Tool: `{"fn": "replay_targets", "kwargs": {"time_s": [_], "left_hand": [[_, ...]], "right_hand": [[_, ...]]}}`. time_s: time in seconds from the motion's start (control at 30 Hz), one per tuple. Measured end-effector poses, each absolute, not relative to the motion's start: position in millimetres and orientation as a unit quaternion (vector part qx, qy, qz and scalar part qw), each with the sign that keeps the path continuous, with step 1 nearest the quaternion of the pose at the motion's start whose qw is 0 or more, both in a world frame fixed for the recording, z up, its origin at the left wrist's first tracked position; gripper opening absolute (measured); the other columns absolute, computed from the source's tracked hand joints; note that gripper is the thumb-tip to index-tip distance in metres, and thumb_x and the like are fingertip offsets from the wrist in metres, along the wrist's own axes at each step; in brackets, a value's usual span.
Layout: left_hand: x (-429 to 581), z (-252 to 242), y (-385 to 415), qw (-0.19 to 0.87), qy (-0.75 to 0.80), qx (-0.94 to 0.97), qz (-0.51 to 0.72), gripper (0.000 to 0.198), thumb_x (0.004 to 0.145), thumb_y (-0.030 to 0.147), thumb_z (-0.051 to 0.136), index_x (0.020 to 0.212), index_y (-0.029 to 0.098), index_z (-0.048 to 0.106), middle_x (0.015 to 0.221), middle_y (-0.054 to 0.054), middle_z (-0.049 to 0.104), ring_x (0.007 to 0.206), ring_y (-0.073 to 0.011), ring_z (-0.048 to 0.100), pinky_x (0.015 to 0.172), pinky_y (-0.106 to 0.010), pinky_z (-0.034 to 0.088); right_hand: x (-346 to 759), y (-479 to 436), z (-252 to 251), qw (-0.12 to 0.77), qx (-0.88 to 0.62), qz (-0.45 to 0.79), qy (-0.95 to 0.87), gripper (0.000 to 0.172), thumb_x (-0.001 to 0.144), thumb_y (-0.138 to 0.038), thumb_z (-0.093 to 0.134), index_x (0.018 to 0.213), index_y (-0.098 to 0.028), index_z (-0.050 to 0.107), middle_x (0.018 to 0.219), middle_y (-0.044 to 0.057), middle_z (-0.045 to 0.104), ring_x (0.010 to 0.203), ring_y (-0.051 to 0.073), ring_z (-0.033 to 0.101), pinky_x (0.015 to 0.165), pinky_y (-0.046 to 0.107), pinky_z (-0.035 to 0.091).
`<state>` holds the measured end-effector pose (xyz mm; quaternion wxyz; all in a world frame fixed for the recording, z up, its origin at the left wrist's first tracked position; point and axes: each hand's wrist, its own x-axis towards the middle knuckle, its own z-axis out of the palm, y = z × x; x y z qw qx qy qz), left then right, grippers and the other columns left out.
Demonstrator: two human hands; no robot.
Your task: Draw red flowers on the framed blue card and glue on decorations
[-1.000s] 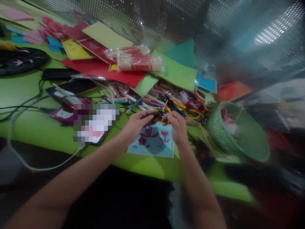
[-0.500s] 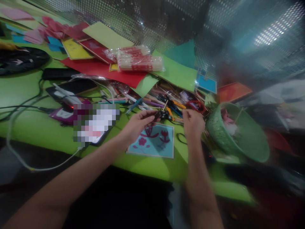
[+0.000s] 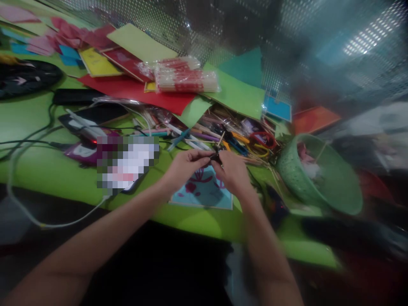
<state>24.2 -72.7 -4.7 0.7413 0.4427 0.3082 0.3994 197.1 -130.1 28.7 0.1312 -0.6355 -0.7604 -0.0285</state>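
Note:
My left hand [image 3: 183, 170] is closed, with thumb and forefinger pinching a small dark object [image 3: 215, 157] whose kind I cannot make out. Curled against its other side is my right hand [image 3: 235, 172], its fingertips meeting those of the left; its grip is partly hidden. Below both hands lies a light blue card [image 3: 204, 197] with dark pink flower shapes and a pale border, its upper part covered by the hands. Just beyond the fingers is a jumble of sticks and pens, with blue-handled scissors [image 3: 237, 146] among them.
A tilted green basket [image 3: 290, 170] with pink scraps stands at the right. To the left lie a phone [image 3: 130, 163] on a white cable and a purple item [image 3: 81, 153]. Coloured paper sheets [image 3: 143, 91] and plastic-wrapped stick bundles [image 3: 188, 80] are piled at the back.
My right hand has moved left and slightly down to meet the left hand at the small dark object. My left hand has stayed nearly in place.

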Motion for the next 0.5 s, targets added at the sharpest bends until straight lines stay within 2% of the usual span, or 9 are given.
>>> {"fn": "replay_targets", "kwargs": {"time_s": [0.33,0.5], "left_hand": [[21.0,-8.2,-71.6,0.737,0.306,0.458,0.391,0.035,0.073,0.036,0.089,0.103,0.020,0.084,0.095,-0.005,0.082,0.086,-0.0154,0.073,0.090,-0.033,0.058],[21.5,-9.3,-70.3,0.732,0.302,0.464,0.398,0.036,0.074,0.038,0.089,0.105,0.021,0.084,0.097,-0.005,0.082,0.087,-0.0152,0.073,0.093,-0.033,0.058]], "right_hand": [[200.0,-128.4,28.0,0.162,-0.606,-0.049,-0.777,0.039,0.110,-0.033,0.031,0.082,-0.022,0.057,0.079,0.007,0.068,0.074,0.022,0.055,0.070,0.035,0.033],[198.1,-128.6,27.8,0.156,-0.615,-0.056,-0.771,0.040,0.110,-0.045,0.035,0.087,-0.021,0.057,0.083,0.009,0.070,0.077,0.023,0.056,0.068,0.035,0.031]]}}
